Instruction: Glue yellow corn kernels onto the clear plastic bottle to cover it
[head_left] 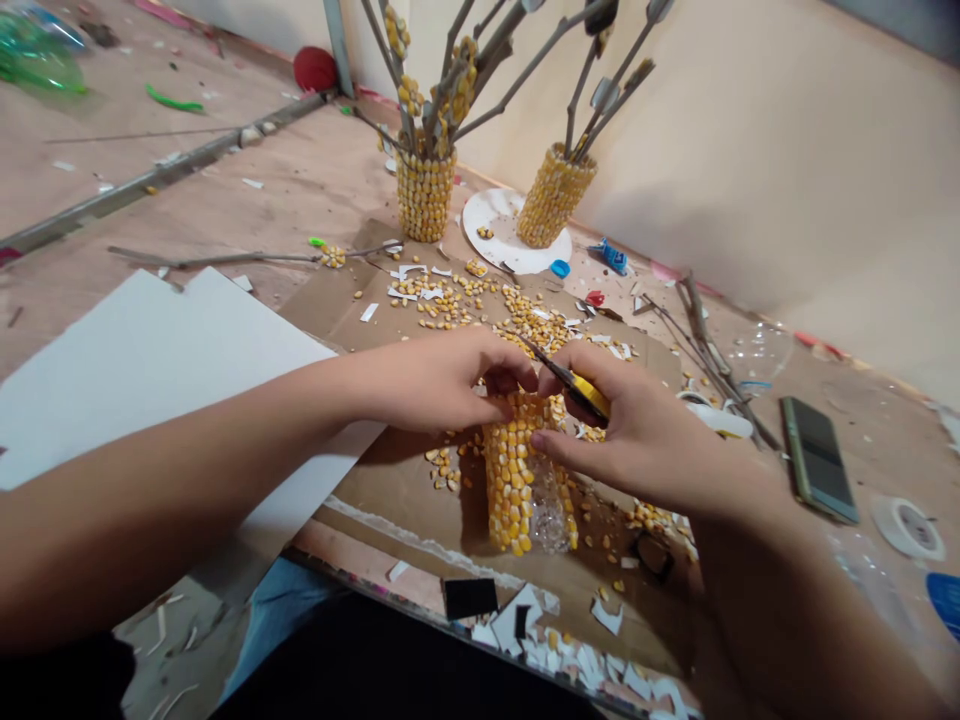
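at corn-covered cup [513,490]; left hand [442,378], fingers curled; right hand [637,430], fingers around scissors [589,394]

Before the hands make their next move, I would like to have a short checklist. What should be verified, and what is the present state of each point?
1. Right hand has the yellow-handled tool in its grip: ok.
2. Tool's tip well away from the left hand: not ok, it points close by the knuckles.
3. Left hand firmly holding the kernel-covered container: cannot tell, the fingers are curled at its rim.
4. Container fully covered: not ok, a bare, clear strip shows.
5. Loose kernels nearby: ok, scattered on the cardboard.
6. Phone apart from both hands: ok.
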